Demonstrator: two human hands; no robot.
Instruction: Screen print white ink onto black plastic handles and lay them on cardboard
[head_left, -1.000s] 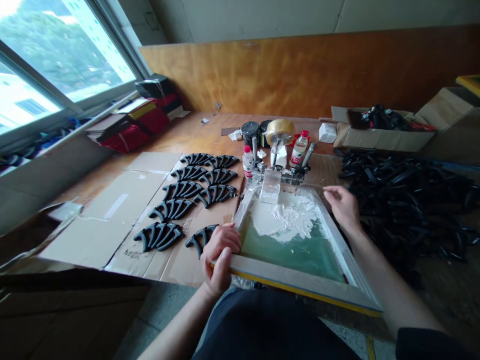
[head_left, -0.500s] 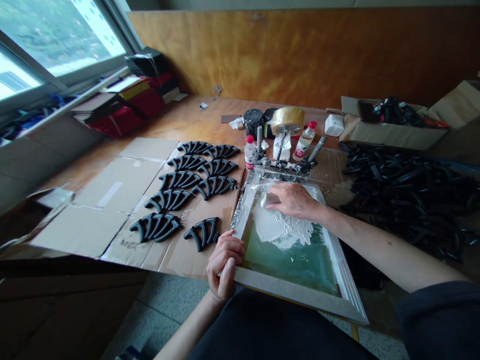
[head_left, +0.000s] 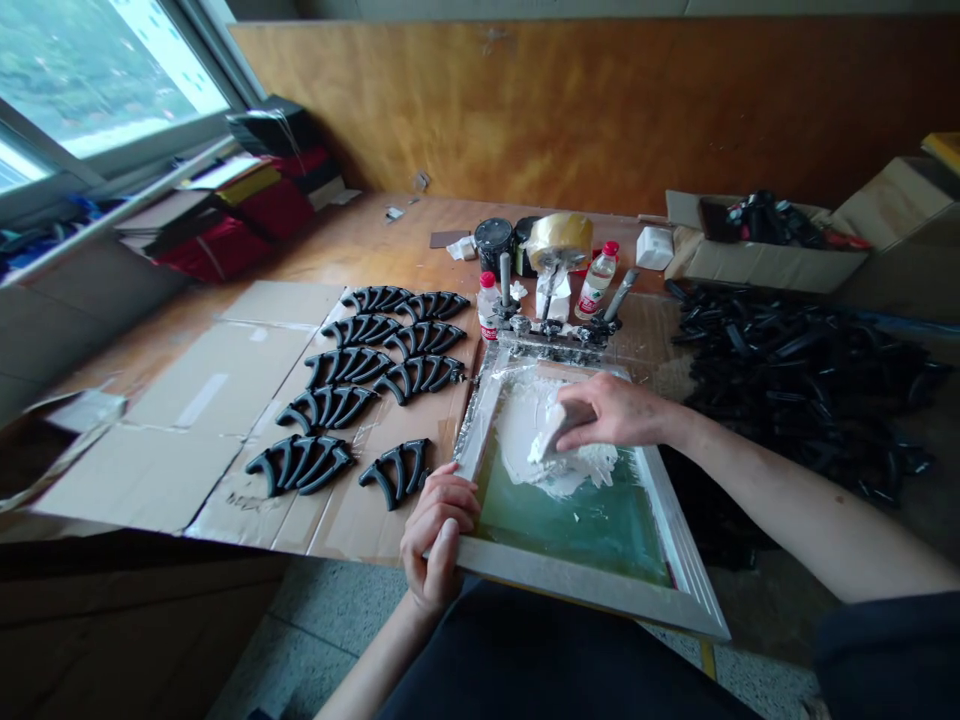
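Observation:
My left hand (head_left: 440,535) is closed round the near left corner of a screen printing frame (head_left: 577,583). The frame's green mesh (head_left: 570,525) carries a thick patch of white ink (head_left: 517,425) over its far half. In my right hand (head_left: 619,410) is a squeegee (head_left: 559,425), smeared white and tilted, its lower edge in the ink. A metal hinge clamp (head_left: 555,345) holds the far side of the frame. Left of the frame, black curved handle-like parts (head_left: 394,472) lie in rows on cardboard. What lies under the frame is hidden.
A flattened cardboard sheet (head_left: 176,400) covers the table's left part. Behind the clamp stand two red-capped bottles (head_left: 598,282), a dark jar (head_left: 493,245) and a tape roll (head_left: 559,240). To the right are a heap of black parts (head_left: 795,370) and an open carton (head_left: 750,262).
My right hand has lifted off the far end of the mesh and come nearer with the squeegee, which now shows more upright. My left hand still grips the frame corner.

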